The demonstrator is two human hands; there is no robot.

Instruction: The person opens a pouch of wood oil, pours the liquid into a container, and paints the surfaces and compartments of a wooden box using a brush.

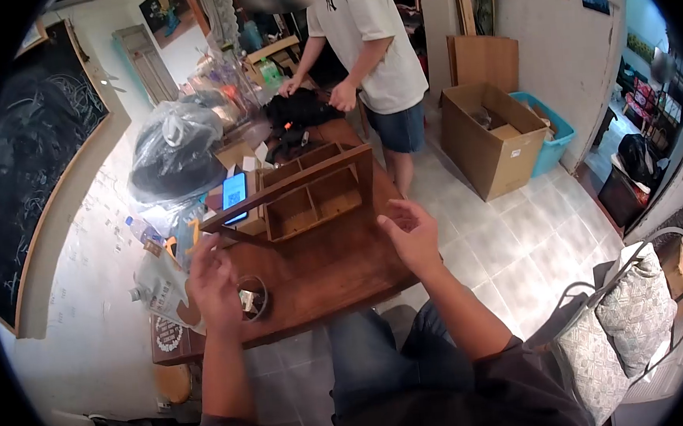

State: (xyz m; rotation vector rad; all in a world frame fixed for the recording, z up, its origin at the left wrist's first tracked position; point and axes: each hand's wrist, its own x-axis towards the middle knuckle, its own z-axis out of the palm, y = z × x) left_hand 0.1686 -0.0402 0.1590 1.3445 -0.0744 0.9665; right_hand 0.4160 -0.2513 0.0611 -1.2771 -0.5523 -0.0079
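Note:
A wooden caddy (292,214) with several compartments and a long top bar stands on the brown wooden table (326,281) before me. My left hand (214,276) is raised by the left end of the bar, its fingers loosely bent, apart and slightly blurred. Off the caddy's right end, my right hand (413,236) is held with thumb and fingers apart, holding nothing. A phone (234,197) with a code on its blue screen leans behind the bar. Beside my left wrist sits a clear round container (262,301) with small items inside, partly covered by my hand.
Across the table a person in a white shirt (361,45) handles a black cloth-like item (299,109). Bagged goods (175,149) and a white pouch (161,289) crowd the left side. A cardboard box (484,151) and blue bin (550,139) stand on the floor at right, beyond a cushioned chair (633,311).

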